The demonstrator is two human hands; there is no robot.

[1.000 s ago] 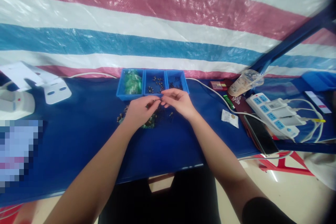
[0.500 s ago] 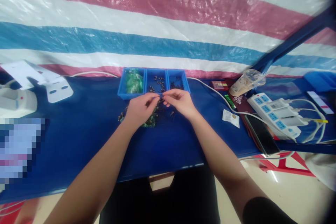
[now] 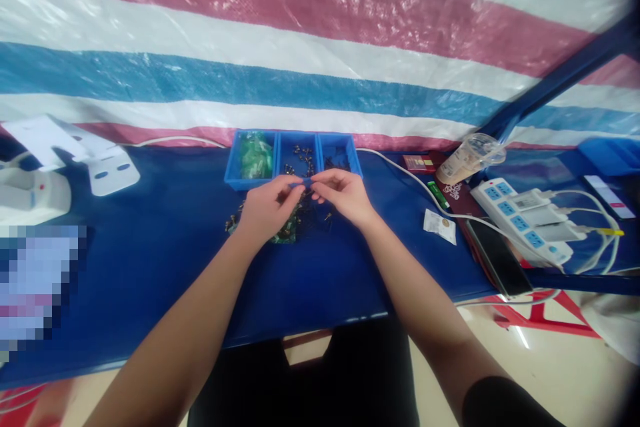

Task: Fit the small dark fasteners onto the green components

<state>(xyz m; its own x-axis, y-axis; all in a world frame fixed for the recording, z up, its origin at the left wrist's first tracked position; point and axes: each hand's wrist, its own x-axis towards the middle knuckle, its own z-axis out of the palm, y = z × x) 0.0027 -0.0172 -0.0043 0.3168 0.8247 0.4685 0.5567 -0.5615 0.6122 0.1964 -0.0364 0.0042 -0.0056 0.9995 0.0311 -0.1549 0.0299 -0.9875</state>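
My left hand [image 3: 270, 207] and my right hand [image 3: 345, 193] meet fingertip to fingertip just in front of three joined blue bins. Both are closed in a pinch, and whatever sits between the fingers is too small to name. Under them on the blue table lies a loose pile of small dark and brassy parts [image 3: 327, 217], partly hidden by the hands. The left bin [image 3: 235, 181] holds green plastic bags [image 3: 256, 155]. Small brassy metal pieces [image 3: 303, 152] lie in the middle bin, and thin dark pieces [image 3: 337, 163] fill the right one.
To the right are a plastic drink cup [image 3: 470, 159], a white power strip [image 3: 517, 217] with plugged chargers, a phone [image 3: 500, 257] and a small white packet [image 3: 440, 225]. A white bracket [image 3: 113, 170] stands at the left. A white cable [image 3: 400, 167] crosses the table.
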